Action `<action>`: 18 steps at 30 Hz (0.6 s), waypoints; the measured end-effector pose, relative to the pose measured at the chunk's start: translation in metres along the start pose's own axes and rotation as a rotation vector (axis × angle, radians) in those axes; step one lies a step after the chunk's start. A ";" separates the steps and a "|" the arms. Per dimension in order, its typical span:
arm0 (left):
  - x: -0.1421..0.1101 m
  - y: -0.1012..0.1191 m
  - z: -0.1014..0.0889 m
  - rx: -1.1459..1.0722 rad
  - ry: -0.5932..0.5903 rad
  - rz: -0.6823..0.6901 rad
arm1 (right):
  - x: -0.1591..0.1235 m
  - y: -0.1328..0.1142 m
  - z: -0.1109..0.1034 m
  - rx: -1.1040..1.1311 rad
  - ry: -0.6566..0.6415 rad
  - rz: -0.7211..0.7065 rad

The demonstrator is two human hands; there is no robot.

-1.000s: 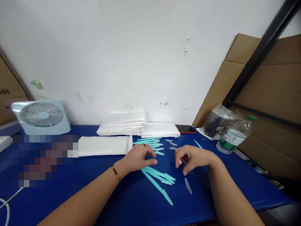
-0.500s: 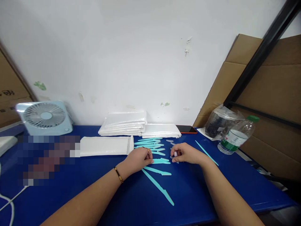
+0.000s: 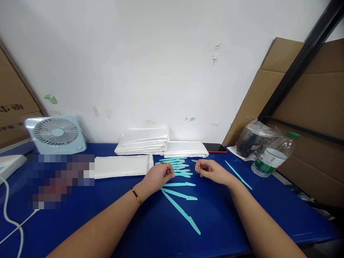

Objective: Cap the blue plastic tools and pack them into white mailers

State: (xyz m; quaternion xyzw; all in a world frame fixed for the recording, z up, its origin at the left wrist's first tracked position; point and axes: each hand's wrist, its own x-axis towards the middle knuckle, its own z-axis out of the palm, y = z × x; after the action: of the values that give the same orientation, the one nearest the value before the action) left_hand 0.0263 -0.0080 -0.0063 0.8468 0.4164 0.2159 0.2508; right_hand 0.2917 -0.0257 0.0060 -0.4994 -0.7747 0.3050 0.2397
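Turquoise eyebrow razors [image 3: 179,191] lie fanned out on the blue table, several crowded together behind my left hand. My left hand [image 3: 161,175] is closed in a pinch over the handle end of an eyebrow razor [image 3: 185,175] in that row. Close by on the right, my right hand [image 3: 212,171] is closed with its fingers curled around small clear blade caps [image 3: 197,171]; how many is hidden. One more clear cap [image 3: 194,161] shows on the table just behind the right fingertips. A single razor [image 3: 238,175] lies apart, to the right of my right hand.
White padded mailers [image 3: 142,140] are stacked against the wall, with another mailer [image 3: 122,167] left of my hand. Behind are a phone [image 3: 215,147], a bagged dark item [image 3: 248,141] and a bottle [image 3: 274,157]. A fan [image 3: 57,133] and white cable [image 3: 10,215] are at left.
My left hand has moved from one razor back toward the crowded row, leaving that razor lying flat. My right hand has moved slightly back and has gathered up clear caps from the table.
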 end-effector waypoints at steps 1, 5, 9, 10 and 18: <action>0.000 0.001 -0.001 0.003 0.006 0.006 | 0.000 -0.002 0.000 0.041 -0.015 -0.002; 0.000 0.002 -0.002 0.004 0.010 0.011 | 0.000 -0.007 0.002 0.108 -0.054 0.006; 0.001 0.000 -0.001 0.002 0.005 0.006 | 0.000 -0.007 0.005 0.103 -0.073 -0.011; 0.001 0.000 0.000 0.003 0.005 0.007 | 0.001 -0.008 0.007 0.096 -0.075 -0.018; 0.002 0.003 0.003 0.099 0.028 0.052 | 0.005 -0.023 0.025 -0.052 0.008 -0.140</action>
State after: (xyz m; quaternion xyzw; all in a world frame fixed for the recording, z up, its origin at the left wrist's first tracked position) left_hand 0.0309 -0.0088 -0.0064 0.8656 0.4079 0.2134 0.1969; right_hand 0.2578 -0.0341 0.0053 -0.4510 -0.8145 0.2654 0.2506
